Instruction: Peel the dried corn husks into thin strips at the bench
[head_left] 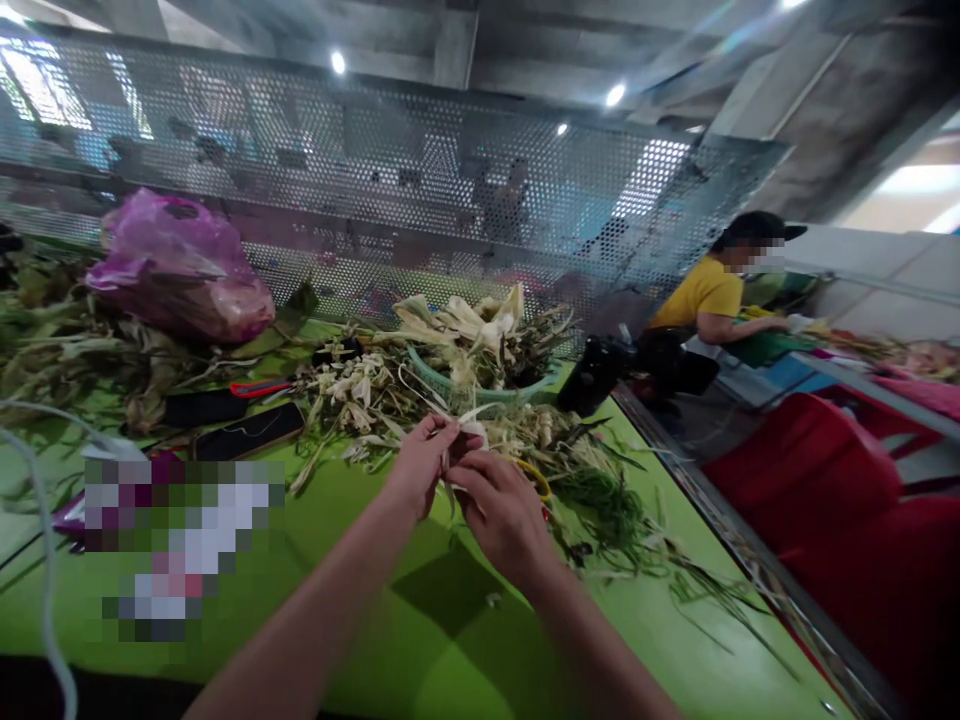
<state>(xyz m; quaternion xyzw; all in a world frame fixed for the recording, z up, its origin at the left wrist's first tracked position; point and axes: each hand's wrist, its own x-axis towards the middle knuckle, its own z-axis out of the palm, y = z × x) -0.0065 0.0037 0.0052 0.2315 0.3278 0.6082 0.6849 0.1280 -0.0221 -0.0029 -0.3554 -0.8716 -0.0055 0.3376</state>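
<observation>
My left hand and my right hand meet above the green table. Pinched between the fingers of both is a bundle of pale dried husk strips, its thin ends sticking up and out. The exact hold of each fingertip is partly hidden. Just beyond my hands stands a green basket heaped with dry husks. Beside my right hand lies something with a yellow loop handle, partly covered by the hand. Dark green strands lie farther right.
A purple plastic bag sits at the back left among dried leaves. Two dark phone-like slabs and a red-handled cutter lie left. A black bottle stands near the table's right edge. Red chairs and a person in yellow are beyond.
</observation>
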